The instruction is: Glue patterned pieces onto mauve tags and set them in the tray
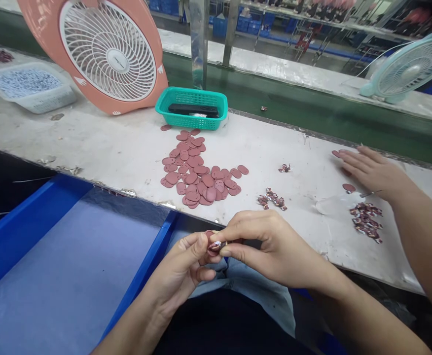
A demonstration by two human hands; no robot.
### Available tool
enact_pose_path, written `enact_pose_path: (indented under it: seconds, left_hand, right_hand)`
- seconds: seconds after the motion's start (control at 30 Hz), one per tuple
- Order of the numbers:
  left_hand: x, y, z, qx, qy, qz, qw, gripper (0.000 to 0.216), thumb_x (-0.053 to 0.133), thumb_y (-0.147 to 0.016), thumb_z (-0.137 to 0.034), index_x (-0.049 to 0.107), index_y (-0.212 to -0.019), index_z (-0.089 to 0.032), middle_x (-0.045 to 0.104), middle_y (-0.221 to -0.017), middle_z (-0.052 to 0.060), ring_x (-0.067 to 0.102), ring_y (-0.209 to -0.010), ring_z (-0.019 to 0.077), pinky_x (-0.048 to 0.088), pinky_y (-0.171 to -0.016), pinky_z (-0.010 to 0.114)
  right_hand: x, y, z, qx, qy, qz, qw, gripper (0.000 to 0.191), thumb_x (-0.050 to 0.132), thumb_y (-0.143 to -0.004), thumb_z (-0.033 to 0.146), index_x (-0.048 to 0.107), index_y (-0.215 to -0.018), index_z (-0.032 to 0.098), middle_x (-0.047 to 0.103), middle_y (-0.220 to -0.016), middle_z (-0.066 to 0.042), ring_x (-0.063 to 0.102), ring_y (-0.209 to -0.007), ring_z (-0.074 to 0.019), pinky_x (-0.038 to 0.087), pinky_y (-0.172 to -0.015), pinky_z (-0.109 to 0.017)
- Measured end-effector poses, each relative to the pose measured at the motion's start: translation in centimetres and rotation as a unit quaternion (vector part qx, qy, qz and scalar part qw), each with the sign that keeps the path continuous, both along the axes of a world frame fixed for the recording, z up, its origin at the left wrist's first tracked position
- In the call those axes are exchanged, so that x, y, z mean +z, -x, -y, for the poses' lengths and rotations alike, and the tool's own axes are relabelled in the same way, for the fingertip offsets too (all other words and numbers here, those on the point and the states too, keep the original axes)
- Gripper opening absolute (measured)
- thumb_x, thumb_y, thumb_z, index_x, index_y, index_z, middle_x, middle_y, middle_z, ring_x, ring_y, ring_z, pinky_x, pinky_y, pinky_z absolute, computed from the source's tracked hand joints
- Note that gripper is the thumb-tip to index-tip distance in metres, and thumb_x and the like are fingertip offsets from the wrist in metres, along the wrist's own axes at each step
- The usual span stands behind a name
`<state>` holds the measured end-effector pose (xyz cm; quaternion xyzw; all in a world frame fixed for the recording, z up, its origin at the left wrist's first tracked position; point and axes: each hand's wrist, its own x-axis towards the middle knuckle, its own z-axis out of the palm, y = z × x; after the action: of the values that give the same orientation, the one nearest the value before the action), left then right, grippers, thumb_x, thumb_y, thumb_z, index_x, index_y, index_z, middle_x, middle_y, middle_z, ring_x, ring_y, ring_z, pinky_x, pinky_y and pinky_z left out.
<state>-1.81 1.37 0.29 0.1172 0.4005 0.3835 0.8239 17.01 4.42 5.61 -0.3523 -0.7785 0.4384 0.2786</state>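
Observation:
My left hand (188, 261) and my right hand (264, 244) meet just below the table's front edge, both pinching one small pink oval piece (215, 245) with a patterned bit on it. Their fingers are closed around it. On the worn white table (108, 148) ahead lies a heap of pink oval pieces (197, 170). A few small patterned bits (271, 198) lie to the right of the heap, nearest my right hand.
Another person's hand (371, 170) rests flat on the table at the right, beside a pile of patterned bits (366, 221). A teal basket (192, 107), a pink fan (101, 49) and a white tray (29, 86) stand behind. A blue bin (53, 266) sits lower left; a teal fan (410, 66) is far right.

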Motion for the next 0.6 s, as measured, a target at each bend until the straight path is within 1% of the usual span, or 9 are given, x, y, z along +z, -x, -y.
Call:
enact_pose_path:
  seconds: [0.17, 0.2, 0.33, 0.37, 0.47, 0.53, 0.6]
  left_hand:
    - [-0.5, 0.5, 0.1, -0.026, -0.006, 0.023, 0.999, 0.031, 0.09, -0.063, -0.041, 0.076, -0.074, -0.015, 0.063, -0.067, 0.002, 0.059, -0.06, 0.0098, 0.051, -0.043, 0.012]
    - [-0.5, 0.6, 0.1, -0.031, -0.009, 0.031, 0.999, 0.031, 0.089, -0.064, -0.04, 0.077, -0.076, -0.014, 0.063, -0.067, 0.002, 0.059, -0.059, 0.0099, 0.051, -0.043, 0.012]
    - [-0.7, 0.8, 0.1, -0.032, -0.009, 0.065, 0.997, 0.027, 0.087, -0.068, -0.038, 0.077, -0.078, -0.016, 0.064, -0.067, 0.001, 0.059, -0.055, 0.0088, 0.053, -0.043, 0.013]
    - [-0.7, 0.9, 0.1, -0.03, -0.003, 0.072, 0.997, 0.026, 0.088, -0.067, -0.038, 0.077, -0.078, -0.016, 0.064, -0.068, 0.001, 0.06, -0.055, 0.0087, 0.053, -0.043, 0.013]
    - [-0.9, 1.0, 0.0, -0.032, 0.027, 0.081, 0.996, 0.029, 0.089, -0.064, -0.04, 0.077, -0.077, -0.017, 0.067, -0.072, 0.001, 0.063, -0.057, 0.0089, 0.053, -0.041, 0.013]
    - [-1.0, 1.0, 0.0, -0.03, 0.039, 0.084, 0.995, 0.03, 0.089, -0.064, -0.042, 0.076, -0.074, -0.016, 0.068, -0.07, 0.001, 0.063, -0.057, 0.0088, 0.052, -0.04, 0.012]
    - [-1.2, 0.9, 0.1, -0.029, 0.039, 0.091, 0.995, 0.03, 0.089, -0.064, -0.041, 0.076, -0.072, -0.015, 0.066, -0.066, 0.0, 0.063, -0.056, 0.0084, 0.053, -0.04, 0.012]
  right_hand:
    - [0.0, 0.0, 0.3, 0.01, 0.005, -0.014, 1.0, 0.021, 0.065, -0.092, 0.016, 0.073, -0.11, 0.024, 0.073, -0.09, -0.002, 0.066, -0.082, -0.0124, 0.051, -0.077, -0.025]
    - [-0.1, 0.0, 0.4, 0.012, 0.003, -0.017, 1.0, 0.024, 0.067, -0.091, 0.017, 0.071, -0.114, 0.024, 0.072, -0.092, -0.002, 0.065, -0.083, -0.0127, 0.051, -0.078, -0.025]
    - [-0.4, 0.0, 0.9, 0.003, -0.014, -0.038, 0.999, 0.047, 0.077, -0.083, 0.023, 0.063, -0.128, 0.024, 0.068, -0.104, -0.004, 0.061, -0.085, -0.0134, 0.053, -0.077, -0.026]
    - [-0.5, -0.1, 1.0, -0.007, -0.02, -0.045, 0.999, 0.048, 0.077, -0.083, 0.024, 0.062, -0.128, 0.023, 0.067, -0.104, -0.005, 0.061, -0.083, -0.013, 0.053, -0.075, -0.026]
    - [-0.9, 0.0, 1.4, -0.049, -0.035, -0.049, 0.997, 0.034, 0.072, -0.087, 0.023, 0.066, -0.121, 0.022, 0.068, -0.098, -0.004, 0.06, -0.079, -0.0125, 0.052, -0.073, -0.027]
    - [-1.2, 0.0, 1.6, -0.07, -0.037, -0.043, 0.996, 0.027, 0.069, -0.09, 0.022, 0.069, -0.117, 0.022, 0.068, -0.094, -0.005, 0.061, -0.078, -0.0132, 0.052, -0.07, -0.027]
    - [-1.4, 0.2, 1.7, -0.078, -0.032, -0.041, 0.996, 0.025, 0.068, -0.09, 0.022, 0.07, -0.115, 0.023, 0.068, -0.091, -0.004, 0.061, -0.077, -0.0133, 0.051, -0.067, -0.026]
